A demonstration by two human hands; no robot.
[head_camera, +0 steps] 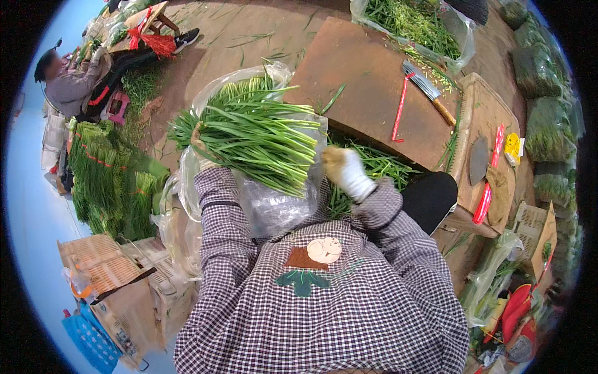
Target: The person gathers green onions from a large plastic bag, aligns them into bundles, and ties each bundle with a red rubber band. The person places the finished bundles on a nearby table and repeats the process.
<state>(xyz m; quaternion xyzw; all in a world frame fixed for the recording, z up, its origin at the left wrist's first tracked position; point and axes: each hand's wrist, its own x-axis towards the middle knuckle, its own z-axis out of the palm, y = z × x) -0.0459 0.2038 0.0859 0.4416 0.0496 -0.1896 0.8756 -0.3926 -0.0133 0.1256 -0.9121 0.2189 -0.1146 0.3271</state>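
A thick bunch of garlic chives [266, 140] lies across my gloved left hand [202, 147], whose fingers wrap around its leafy end. The pale cut stems point right. Beneath it, a clear plastic bag [275, 210] is spread over my lap, with more chives in its far part. My right hand [345, 170], in a white glove with stained fingers, is blurred just right of the stem ends, apart from them. Its fingers look curled, but whether they pinch anything cannot be made out. Loose chive leaves [378, 166] lie below and beside it.
A cleaver [423, 86] and a red strip [401, 110] lie on the brown board [345, 70]. Right of it, a stool [486, 107] bears red ties. Tied chive bundles [100, 163] stand left, near stacked crates [103, 257]. Another person [74, 89] sits far left.
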